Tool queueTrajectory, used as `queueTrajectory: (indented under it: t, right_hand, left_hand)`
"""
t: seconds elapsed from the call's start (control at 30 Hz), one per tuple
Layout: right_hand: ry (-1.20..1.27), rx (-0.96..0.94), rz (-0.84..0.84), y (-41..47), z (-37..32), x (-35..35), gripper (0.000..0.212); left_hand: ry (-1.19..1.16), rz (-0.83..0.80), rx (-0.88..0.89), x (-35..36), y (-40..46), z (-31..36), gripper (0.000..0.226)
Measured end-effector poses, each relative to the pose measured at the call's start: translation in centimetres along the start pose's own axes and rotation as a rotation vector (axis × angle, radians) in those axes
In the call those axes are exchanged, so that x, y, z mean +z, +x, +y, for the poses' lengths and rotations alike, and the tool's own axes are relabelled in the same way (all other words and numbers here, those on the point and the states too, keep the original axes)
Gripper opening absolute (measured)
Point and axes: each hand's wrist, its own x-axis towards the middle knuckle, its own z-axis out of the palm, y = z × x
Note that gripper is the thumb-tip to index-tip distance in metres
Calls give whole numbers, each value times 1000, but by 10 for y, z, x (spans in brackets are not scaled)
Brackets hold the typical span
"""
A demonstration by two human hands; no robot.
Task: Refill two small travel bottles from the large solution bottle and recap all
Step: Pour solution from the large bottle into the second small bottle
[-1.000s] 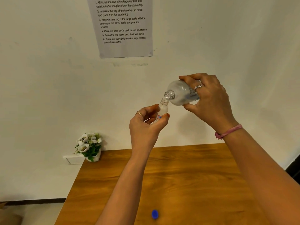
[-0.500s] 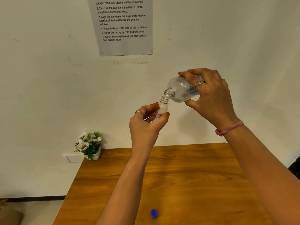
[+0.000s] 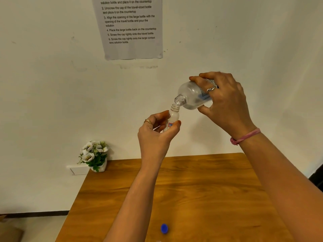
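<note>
Head view: the right hand (image 3: 225, 100) grips the tilted large solution bottle (image 3: 192, 96), while the left hand (image 3: 157, 135) pinches the travel bottle (image 3: 173, 116). Keep the two necks touching and tip slowly, watching the fill level.

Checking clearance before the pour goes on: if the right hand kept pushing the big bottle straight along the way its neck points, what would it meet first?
The large bottle in the right hand would meet the travel bottle mouth, held by the left hand; depth uncertain.

— What's that wooden table (image 3: 201, 186) got on it?
— Just a blue cap (image 3: 164, 228), low in the frame near the bottom edge, a little left of centre.
— And the flowers (image 3: 94, 155)?
— Beside its upper-left corner; can't tell if they're on it.
</note>
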Motion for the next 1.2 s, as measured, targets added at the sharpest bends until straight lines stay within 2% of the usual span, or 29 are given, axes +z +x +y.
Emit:
queueTrajectory:
  t: [1.2]
  right_hand:
    - [-43, -57, 0, 1, -1, -2, 64]
  left_hand:
    - [-85, -3, -21, 0, -8, 0, 31]
